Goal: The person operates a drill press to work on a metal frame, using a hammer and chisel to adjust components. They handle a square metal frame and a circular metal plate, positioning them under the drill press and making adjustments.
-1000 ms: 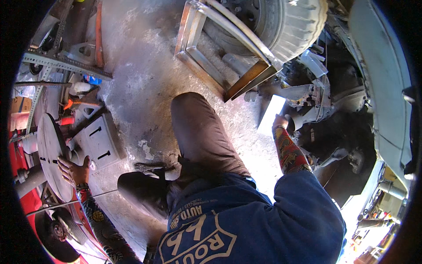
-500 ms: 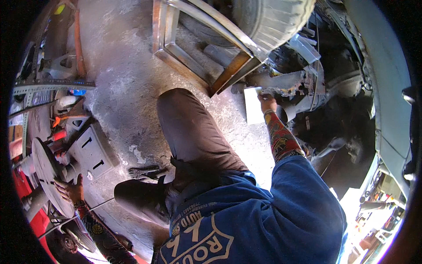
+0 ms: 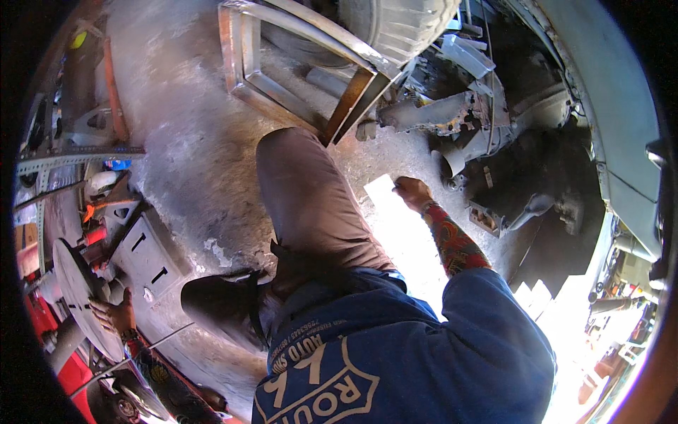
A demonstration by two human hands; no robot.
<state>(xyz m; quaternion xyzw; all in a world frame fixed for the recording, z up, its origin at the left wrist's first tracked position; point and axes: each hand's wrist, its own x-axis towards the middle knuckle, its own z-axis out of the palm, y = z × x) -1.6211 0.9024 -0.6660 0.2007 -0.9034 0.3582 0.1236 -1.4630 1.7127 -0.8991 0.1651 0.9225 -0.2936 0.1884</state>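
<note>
My right hand (image 3: 413, 192) is closed on the edge of a flat white sheet (image 3: 380, 187), held over the floor to the right of my raised knee. Bright glare washes out the sheet's lower part, and its material is unclear. Far to the left, my left hand (image 3: 115, 316) lies with spread fingers against a large round metal disc (image 3: 76, 297) that stands on edge. Beyond the right hand is a rusty, torn metal panel (image 3: 438, 116) on the vehicle's underside.
A welded metal frame (image 3: 282, 106) stands ahead, by a big tyre (image 3: 409, 28). A grey vehicle body panel (image 3: 621, 141) curves along the right. A slotted metal box (image 3: 148, 247) and a shelf rail (image 3: 81, 157) are at left. A thin rod (image 3: 169, 332) lies near my left forearm.
My right hand has drawn the white sheet back from the rusty panel, toward my knee, and tilted it. My left hand stays against the disc. The whole view has shifted slightly.
</note>
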